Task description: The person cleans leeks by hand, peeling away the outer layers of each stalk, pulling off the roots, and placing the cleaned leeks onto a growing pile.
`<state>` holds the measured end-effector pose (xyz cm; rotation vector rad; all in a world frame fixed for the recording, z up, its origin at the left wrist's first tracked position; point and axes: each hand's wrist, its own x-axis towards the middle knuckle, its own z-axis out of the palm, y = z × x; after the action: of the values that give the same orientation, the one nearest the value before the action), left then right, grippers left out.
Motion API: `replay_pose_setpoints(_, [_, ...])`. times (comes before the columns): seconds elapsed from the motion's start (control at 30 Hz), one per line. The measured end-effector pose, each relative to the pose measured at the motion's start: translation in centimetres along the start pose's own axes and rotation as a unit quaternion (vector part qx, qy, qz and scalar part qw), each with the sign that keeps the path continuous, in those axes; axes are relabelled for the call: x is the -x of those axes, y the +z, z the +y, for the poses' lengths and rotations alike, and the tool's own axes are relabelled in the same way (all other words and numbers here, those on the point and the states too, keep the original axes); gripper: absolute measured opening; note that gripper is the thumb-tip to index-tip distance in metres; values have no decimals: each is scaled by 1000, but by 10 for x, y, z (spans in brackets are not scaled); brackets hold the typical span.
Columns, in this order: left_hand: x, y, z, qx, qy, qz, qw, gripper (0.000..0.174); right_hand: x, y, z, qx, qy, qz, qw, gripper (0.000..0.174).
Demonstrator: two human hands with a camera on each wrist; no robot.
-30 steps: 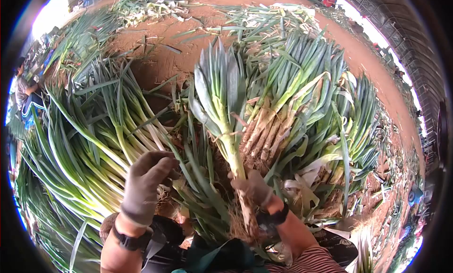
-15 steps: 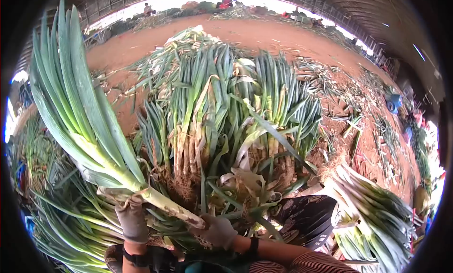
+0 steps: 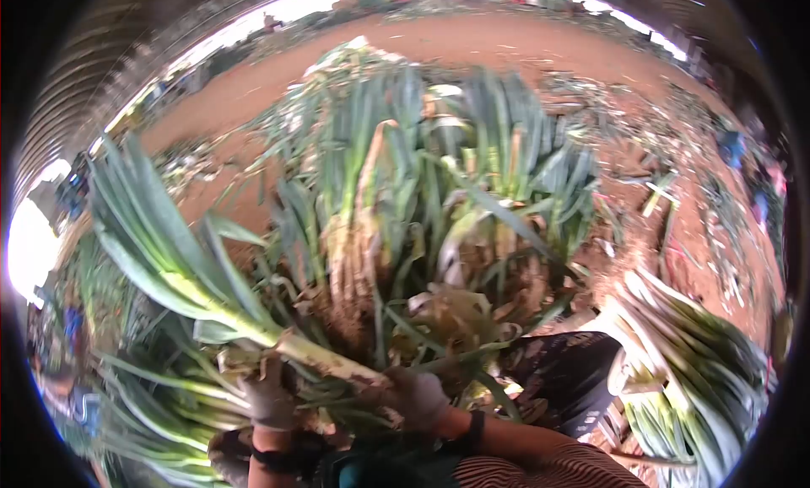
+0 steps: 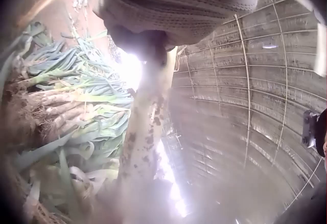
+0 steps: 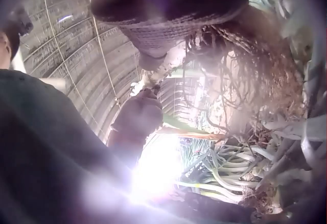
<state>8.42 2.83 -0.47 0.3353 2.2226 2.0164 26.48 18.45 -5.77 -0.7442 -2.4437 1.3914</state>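
A large leek (image 3: 325,358) slants across in front of me, its fan of green leaves up to the left and its root end down to the right. My gloved left hand (image 3: 270,397) grips it where the leaves meet the pale stem. Low on the stem, my gloved right hand (image 3: 419,399) holds the root end. In the left wrist view the stem (image 4: 140,142) shows brown dirt spots below the glove. Shaggy roots (image 5: 250,71) hang beside the right glove (image 5: 158,30) in the right wrist view, with the left hand (image 5: 135,119) beyond.
Bunches of untrimmed leeks (image 3: 354,226) stand ahead with earthy roots. More leeks lie in a heap (image 3: 181,395) at the left. Cleaner leeks (image 3: 683,353) are stacked at the right, past my dark-clad knee (image 3: 561,374). Leaf scraps (image 3: 607,100) litter the reddish ground.
The leek has swung from upright to slanting left. My left hand, empty at first, has taken hold of it, and my right hand has moved to the root end. The head view has turned right.
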Motion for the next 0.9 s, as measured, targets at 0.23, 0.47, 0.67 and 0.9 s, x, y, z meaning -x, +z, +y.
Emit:
replay_pose_setpoints(0.23, [26, -17, -2, -216, 91, -241, 942, 19, -6, -2, -9, -31, -34, 6, 999, 58])
replay_pose_setpoints(0.47, [26, -15, -58, -379, -99, -203, 898, 48, -20, -18, -33, -97, -40, -4, 994, 58])
replay_pose_setpoints(0.67, [-36, -31, 36, 137, -61, -156, 976, 49, -22, -26, -43, -223, 93, -208, 948, 50])
replay_pose_setpoints(0.9, [-35, 8, 25, 548, -139, -194, 802, 38, -9, -10, -32, -361, 88, -377, 848, 39])
